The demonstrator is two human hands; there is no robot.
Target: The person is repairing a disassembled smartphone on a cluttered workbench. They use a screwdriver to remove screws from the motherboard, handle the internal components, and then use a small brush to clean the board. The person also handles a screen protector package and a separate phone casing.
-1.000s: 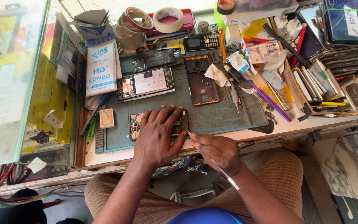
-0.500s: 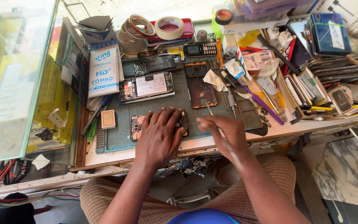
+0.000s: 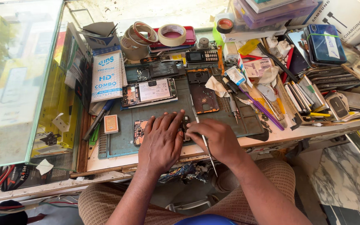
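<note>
While left hand (image 3: 161, 141) covers circuit board (image 3: 140, 131), right hand (image 3: 215, 139) beside, gripping tweezers (image 3: 203, 135)

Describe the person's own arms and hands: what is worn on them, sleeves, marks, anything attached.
Both arms are bare as far as the view shows: no sleeves visible. The left hand and right hand wear no gloves, and no ring, watch or bracelet can be seen on the fingers or wrists. No markings or straps show. Fingernails look short; finer detail is too small to tell.
</note>
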